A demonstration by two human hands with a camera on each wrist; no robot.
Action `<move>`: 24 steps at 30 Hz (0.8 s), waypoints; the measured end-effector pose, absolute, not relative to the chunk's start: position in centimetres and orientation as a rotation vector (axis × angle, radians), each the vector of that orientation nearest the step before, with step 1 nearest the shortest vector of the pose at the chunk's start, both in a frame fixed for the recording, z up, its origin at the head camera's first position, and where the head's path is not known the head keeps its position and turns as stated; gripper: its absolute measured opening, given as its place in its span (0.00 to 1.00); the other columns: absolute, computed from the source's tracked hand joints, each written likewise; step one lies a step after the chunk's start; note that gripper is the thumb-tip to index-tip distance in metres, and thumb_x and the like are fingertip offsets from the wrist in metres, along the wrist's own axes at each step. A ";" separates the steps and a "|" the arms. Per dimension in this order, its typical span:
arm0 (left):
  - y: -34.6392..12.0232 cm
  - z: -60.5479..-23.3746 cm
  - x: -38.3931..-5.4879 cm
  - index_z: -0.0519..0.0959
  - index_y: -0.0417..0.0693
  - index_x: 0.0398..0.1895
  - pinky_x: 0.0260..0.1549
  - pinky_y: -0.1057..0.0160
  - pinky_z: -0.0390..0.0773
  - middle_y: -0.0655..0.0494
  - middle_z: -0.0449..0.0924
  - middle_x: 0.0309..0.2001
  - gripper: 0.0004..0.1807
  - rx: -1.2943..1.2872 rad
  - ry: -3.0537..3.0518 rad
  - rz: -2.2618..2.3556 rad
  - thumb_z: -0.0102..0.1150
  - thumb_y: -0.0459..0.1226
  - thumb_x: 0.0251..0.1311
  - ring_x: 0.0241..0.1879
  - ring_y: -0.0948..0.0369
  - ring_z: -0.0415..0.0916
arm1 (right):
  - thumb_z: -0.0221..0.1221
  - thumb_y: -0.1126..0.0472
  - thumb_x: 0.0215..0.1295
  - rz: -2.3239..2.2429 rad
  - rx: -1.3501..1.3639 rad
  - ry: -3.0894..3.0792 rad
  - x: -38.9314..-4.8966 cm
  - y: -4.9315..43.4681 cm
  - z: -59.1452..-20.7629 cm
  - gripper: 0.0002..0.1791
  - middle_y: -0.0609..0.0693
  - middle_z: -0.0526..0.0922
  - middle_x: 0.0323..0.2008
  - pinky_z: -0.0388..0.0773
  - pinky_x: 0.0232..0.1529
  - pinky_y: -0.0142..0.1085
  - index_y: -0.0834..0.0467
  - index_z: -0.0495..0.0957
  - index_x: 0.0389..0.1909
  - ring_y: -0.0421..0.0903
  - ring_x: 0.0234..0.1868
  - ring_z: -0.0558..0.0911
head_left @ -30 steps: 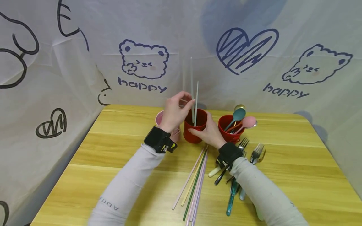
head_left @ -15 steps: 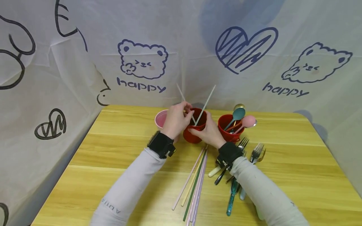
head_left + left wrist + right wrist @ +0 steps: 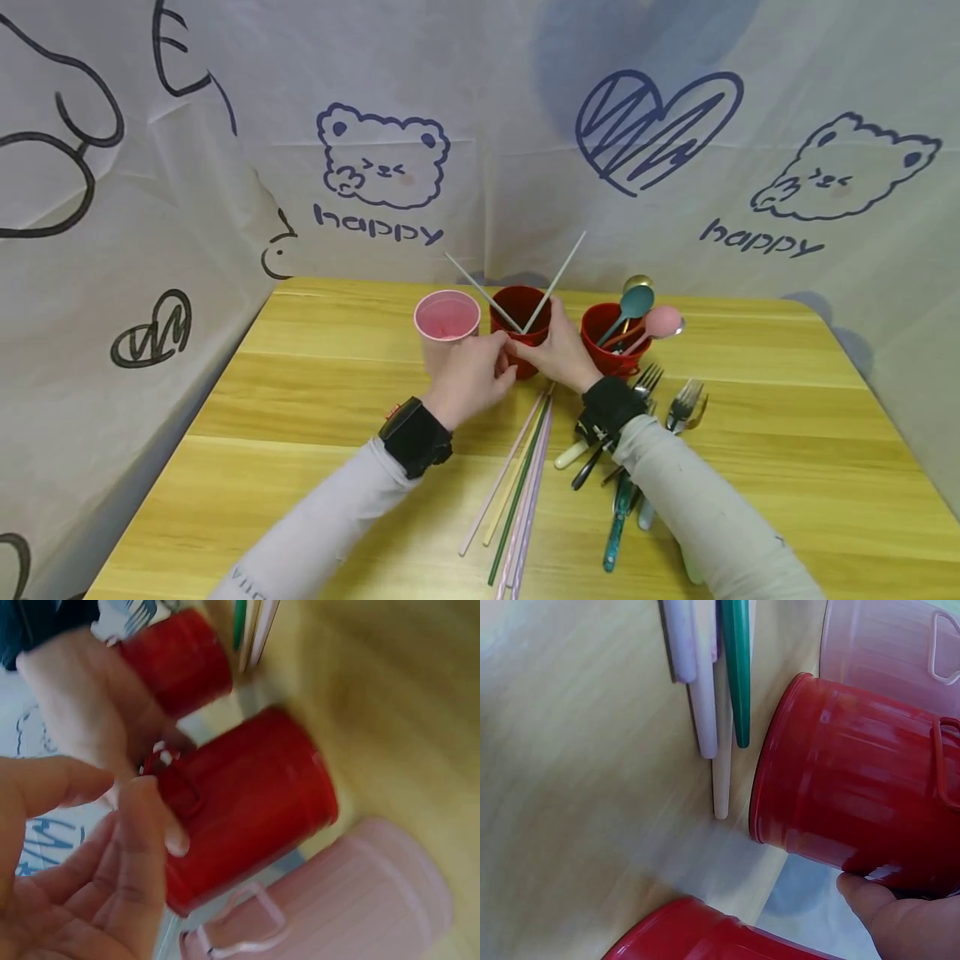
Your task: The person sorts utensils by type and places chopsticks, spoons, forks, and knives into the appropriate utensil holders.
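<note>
My right hand (image 3: 561, 350) grips the middle red bucket (image 3: 519, 365) round its rim, thumb on the near side. Two pale chopsticks (image 3: 555, 279) stand in it, crossing low and leaning apart in a V against the rim. My left hand (image 3: 471, 377) is just in front of that bucket, its fingertips overlapping the right thumb in the head view. In the left wrist view the left hand (image 3: 97, 847) has loosely bent fingers and holds nothing. The right wrist view shows the right hand's fingertips (image 3: 866, 896) against the red bucket's side.
A pink bucket (image 3: 435, 346) stands left of the red one. To the right, another red bucket (image 3: 600, 358) holds several spoons (image 3: 637, 302). Coloured chopsticks (image 3: 517, 500) lie in front on the wooden table (image 3: 300, 450). Several forks (image 3: 684, 404) lie near my right forearm.
My left hand has let go of a pale chopstick and moved down and nearer. The two chopsticks have tipped apart in the bucket. My right hand keeps its grip.
</note>
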State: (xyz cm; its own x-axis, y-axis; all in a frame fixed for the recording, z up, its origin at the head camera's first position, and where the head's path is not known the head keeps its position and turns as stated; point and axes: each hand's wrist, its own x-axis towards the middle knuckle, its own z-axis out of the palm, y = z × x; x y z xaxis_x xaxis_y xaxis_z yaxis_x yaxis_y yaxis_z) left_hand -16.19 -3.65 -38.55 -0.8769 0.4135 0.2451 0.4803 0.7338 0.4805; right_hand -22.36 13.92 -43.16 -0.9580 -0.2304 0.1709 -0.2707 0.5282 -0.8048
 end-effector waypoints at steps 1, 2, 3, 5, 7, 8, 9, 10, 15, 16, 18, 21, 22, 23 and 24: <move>-3.7 -38.9 -15.9 0.79 0.39 0.41 0.32 0.64 0.77 0.51 0.81 0.29 0.09 -0.743 -2.834 -0.814 0.66 0.33 0.61 0.28 0.60 0.75 | 0.73 0.55 0.57 1.452 0.441 -2.707 -22.3 13.9 -43.2 0.48 0.64 0.72 0.66 0.75 0.67 0.53 0.64 0.55 0.71 0.60 0.64 0.75; -3.7 -39.2 -15.6 0.79 0.38 0.42 0.31 0.64 0.77 0.51 0.81 0.29 0.09 -0.755 -2.864 -0.804 0.65 0.33 0.61 0.28 0.60 0.75 | 0.73 0.54 0.56 1.466 0.439 -2.705 -22.3 13.9 -43.1 0.48 0.64 0.72 0.66 0.75 0.67 0.53 0.64 0.55 0.71 0.59 0.64 0.75; -3.8 -39.5 -15.3 0.79 0.38 0.42 0.31 0.64 0.77 0.52 0.80 0.29 0.09 -0.768 -2.895 -0.796 0.65 0.33 0.60 0.28 0.60 0.75 | 0.73 0.54 0.56 1.476 0.437 -2.702 -22.3 13.9 -43.1 0.48 0.64 0.72 0.65 0.75 0.67 0.53 0.64 0.55 0.71 0.59 0.64 0.75; -3.8 -40.3 -14.8 0.79 0.38 0.42 0.32 0.62 0.78 0.52 0.80 0.29 0.10 -0.797 -2.957 -0.791 0.65 0.33 0.59 0.29 0.60 0.76 | 0.73 0.54 0.56 1.490 0.430 -2.700 -22.3 13.9 -43.1 0.48 0.64 0.72 0.65 0.75 0.67 0.53 0.63 0.55 0.70 0.59 0.64 0.75; -3.8 -41.0 -14.3 0.79 0.38 0.40 0.31 0.62 0.77 0.52 0.79 0.28 0.09 -0.806 -3.053 -0.790 0.65 0.34 0.58 0.28 0.59 0.75 | 0.73 0.54 0.57 1.502 0.426 -2.702 -22.2 13.9 -43.0 0.48 0.64 0.72 0.65 0.75 0.67 0.53 0.63 0.55 0.70 0.59 0.64 0.75; -3.8 -41.4 -14.0 0.79 0.39 0.39 0.30 0.62 0.77 0.53 0.79 0.28 0.09 -0.811 -3.096 -0.782 0.65 0.34 0.58 0.28 0.59 0.74 | 0.73 0.54 0.57 1.506 0.424 -2.704 -22.2 13.8 -42.9 0.48 0.63 0.72 0.65 0.75 0.67 0.53 0.63 0.55 0.70 0.59 0.65 0.75; -3.8 -41.7 -13.8 0.79 0.39 0.37 0.29 0.63 0.76 0.53 0.78 0.27 0.09 -0.812 -3.136 -0.770 0.66 0.35 0.58 0.27 0.60 0.74 | 0.73 0.54 0.57 1.509 0.424 -2.705 -22.2 13.8 -42.9 0.48 0.63 0.71 0.66 0.74 0.68 0.53 0.63 0.55 0.70 0.59 0.65 0.74; -3.7 -42.0 -13.6 0.79 0.40 0.34 0.27 0.64 0.75 0.54 0.77 0.26 0.08 -0.820 -3.165 -0.756 0.66 0.36 0.57 0.26 0.60 0.73 | 0.72 0.54 0.57 1.511 0.424 -2.706 -22.2 13.8 -42.9 0.48 0.63 0.71 0.66 0.74 0.68 0.53 0.63 0.55 0.71 0.59 0.65 0.74; -3.4 -43.3 -12.3 0.75 0.44 0.23 0.21 0.67 0.68 0.58 0.71 0.20 0.11 -0.819 -3.228 -0.682 0.67 0.38 0.56 0.21 0.62 0.69 | 0.72 0.54 0.58 1.508 0.417 -2.718 -22.3 13.9 -43.1 0.47 0.63 0.71 0.66 0.74 0.68 0.53 0.63 0.55 0.71 0.59 0.65 0.74; -3.3 -43.4 -12.1 0.74 0.45 0.22 0.21 0.66 0.68 0.58 0.70 0.20 0.12 -0.815 -3.224 -0.673 0.67 0.38 0.55 0.21 0.62 0.69 | 0.72 0.54 0.57 1.509 0.416 -2.718 -22.2 13.9 -43.1 0.47 0.62 0.71 0.66 0.74 0.68 0.53 0.63 0.55 0.71 0.59 0.65 0.74; -3.1 -43.6 -11.7 0.74 0.45 0.22 0.20 0.66 0.69 0.58 0.71 0.20 0.12 -0.784 -3.230 -0.652 0.67 0.38 0.54 0.20 0.62 0.69 | 0.72 0.54 0.57 1.512 0.415 -2.721 -22.2 13.9 -43.0 0.48 0.62 0.70 0.66 0.75 0.68 0.53 0.62 0.55 0.71 0.59 0.65 0.74; -2.9 -43.9 -11.3 0.74 0.45 0.23 0.20 0.66 0.70 0.58 0.71 0.21 0.12 -0.750 -3.237 -0.622 0.67 0.39 0.53 0.20 0.62 0.69 | 0.72 0.54 0.57 1.516 0.414 -2.725 -22.1 13.8 -42.8 0.48 0.62 0.70 0.66 0.75 0.68 0.53 0.62 0.54 0.71 0.59 0.65 0.73; -2.8 -44.0 -11.3 0.74 0.45 0.23 0.20 0.66 0.70 0.58 0.71 0.21 0.12 -0.746 -3.237 -0.610 0.68 0.39 0.52 0.20 0.62 0.69 | 0.72 0.54 0.57 1.517 0.413 -2.726 -22.1 13.8 -42.8 0.48 0.62 0.70 0.67 0.75 0.68 0.53 0.62 0.54 0.71 0.59 0.65 0.73; -2.8 -44.0 -11.2 0.73 0.46 0.23 0.19 0.66 0.70 0.58 0.71 0.21 0.12 -0.743 -3.239 -0.600 0.68 0.38 0.52 0.20 0.62 0.69 | 0.72 0.54 0.57 1.519 0.411 -2.728 -22.1 13.8 -42.8 0.48 0.62 0.70 0.67 0.74 0.68 0.53 0.62 0.54 0.71 0.59 0.65 0.73; -2.8 -44.1 -11.2 0.73 0.46 0.22 0.19 0.66 0.70 0.58 0.70 0.20 0.11 -0.744 -3.238 -0.595 0.68 0.38 0.51 0.20 0.63 0.69 | 0.72 0.54 0.57 1.519 0.410 -2.729 -22.1 13.8 -42.8 0.48 0.62 0.70 0.67 0.74 0.68 0.53 0.62 0.54 0.71 0.59 0.65 0.73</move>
State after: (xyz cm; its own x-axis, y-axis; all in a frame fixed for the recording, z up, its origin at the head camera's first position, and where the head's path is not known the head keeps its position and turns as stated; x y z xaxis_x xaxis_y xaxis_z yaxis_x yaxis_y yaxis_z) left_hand -11.16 -2.79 -44.06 -0.8770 0.4580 -0.1453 0.3763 0.8428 0.3848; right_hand -22.14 13.78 -42.83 -0.9660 -0.2295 0.1187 -0.2218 0.5011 -0.8365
